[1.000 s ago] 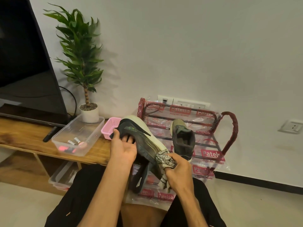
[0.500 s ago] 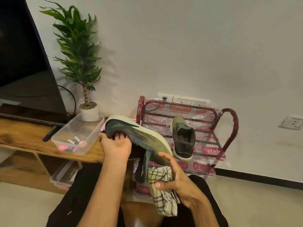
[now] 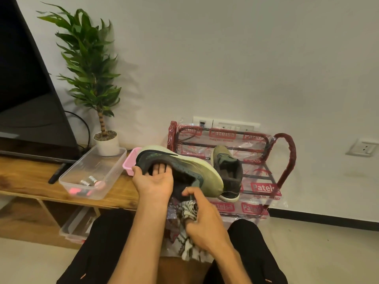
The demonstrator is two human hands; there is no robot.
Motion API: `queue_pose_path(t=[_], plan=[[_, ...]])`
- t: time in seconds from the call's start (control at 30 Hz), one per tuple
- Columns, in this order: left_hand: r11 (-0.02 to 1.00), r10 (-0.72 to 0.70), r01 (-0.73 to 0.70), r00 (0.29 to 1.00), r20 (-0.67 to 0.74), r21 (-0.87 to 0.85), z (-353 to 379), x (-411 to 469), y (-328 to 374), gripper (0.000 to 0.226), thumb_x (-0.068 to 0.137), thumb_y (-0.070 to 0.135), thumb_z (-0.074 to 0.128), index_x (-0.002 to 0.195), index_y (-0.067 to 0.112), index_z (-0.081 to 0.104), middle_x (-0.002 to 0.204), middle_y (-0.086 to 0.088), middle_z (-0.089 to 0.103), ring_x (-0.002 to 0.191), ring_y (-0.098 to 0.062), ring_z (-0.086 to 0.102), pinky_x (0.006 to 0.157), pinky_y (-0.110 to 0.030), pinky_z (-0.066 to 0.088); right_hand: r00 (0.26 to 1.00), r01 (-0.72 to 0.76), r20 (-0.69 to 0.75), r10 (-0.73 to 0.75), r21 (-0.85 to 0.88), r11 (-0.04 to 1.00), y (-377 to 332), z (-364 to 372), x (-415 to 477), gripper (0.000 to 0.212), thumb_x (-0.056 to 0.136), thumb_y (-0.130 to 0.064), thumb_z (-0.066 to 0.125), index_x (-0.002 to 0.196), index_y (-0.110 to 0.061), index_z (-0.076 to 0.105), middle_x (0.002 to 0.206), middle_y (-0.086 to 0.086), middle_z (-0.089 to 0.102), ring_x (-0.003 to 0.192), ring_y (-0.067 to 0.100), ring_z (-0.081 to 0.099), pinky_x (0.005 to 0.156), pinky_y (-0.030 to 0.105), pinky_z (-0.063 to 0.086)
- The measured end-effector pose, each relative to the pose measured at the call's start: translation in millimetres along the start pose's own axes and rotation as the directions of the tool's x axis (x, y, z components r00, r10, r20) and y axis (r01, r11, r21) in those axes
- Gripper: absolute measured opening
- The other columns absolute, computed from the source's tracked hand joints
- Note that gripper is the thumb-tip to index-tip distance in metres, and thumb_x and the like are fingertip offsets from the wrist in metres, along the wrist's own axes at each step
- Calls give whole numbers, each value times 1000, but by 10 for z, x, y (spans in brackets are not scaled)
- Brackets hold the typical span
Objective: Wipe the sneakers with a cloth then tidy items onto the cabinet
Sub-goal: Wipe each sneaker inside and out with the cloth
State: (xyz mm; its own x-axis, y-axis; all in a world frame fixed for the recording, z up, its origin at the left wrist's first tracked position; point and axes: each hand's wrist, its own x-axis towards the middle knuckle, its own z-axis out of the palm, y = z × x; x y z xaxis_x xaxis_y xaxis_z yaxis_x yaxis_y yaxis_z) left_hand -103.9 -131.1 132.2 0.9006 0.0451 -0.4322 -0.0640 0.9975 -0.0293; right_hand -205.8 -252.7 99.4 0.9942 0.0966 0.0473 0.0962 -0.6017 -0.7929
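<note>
My left hand (image 3: 153, 181) grips a dark green sneaker with a pale sole (image 3: 184, 167) from below, fingers curled into its opening, holding it on its side in front of me. Just under the sneaker's toe end, my right hand (image 3: 202, 220) holds a black-and-white checked cloth (image 3: 189, 245), which hangs down between my knees. The second sneaker (image 3: 227, 173) stands on the upper shelf of a red metal shoe rack (image 3: 287, 158) still in printed plastic wrap. The wooden cabinet (image 3: 26, 179) runs along the left.
On the cabinet sit a clear plastic box (image 3: 106, 171) with small items, a pink basket (image 3: 130, 163), a potted plant (image 3: 106, 140), a TV (image 3: 24, 89) and a remote (image 3: 57, 173). Another clear bin (image 3: 75, 224) lies under it. Wall sockets (image 3: 363, 148) are at the right.
My left hand tipped the sneaker flatter, with its toe to the right. My right hand took the cloth off the toe end, dropped low, and now sits under the shoe.
</note>
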Motion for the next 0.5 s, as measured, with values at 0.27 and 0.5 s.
queue_pose_path(t=[0.27,0.5], plan=[[982,-73,71,997,4,174,-162,-120,44,36,102,31,47,123,2,51,117,-24,62,119,-39,58,101,-49,48,914,198,-346,-211,-74,977,-67,-161,444,41,76,-7,63,109,-31,58,94,-15,67,86,-1,63,76,21,54],[849,-191,255,965,-182,462,-435,-176,120,36,102,30,45,100,2,66,88,-16,66,78,-23,63,44,-28,56,935,165,-286,-211,-177,970,-151,-367,747,36,72,-10,59,104,-23,65,74,-11,66,65,6,63,67,36,59]])
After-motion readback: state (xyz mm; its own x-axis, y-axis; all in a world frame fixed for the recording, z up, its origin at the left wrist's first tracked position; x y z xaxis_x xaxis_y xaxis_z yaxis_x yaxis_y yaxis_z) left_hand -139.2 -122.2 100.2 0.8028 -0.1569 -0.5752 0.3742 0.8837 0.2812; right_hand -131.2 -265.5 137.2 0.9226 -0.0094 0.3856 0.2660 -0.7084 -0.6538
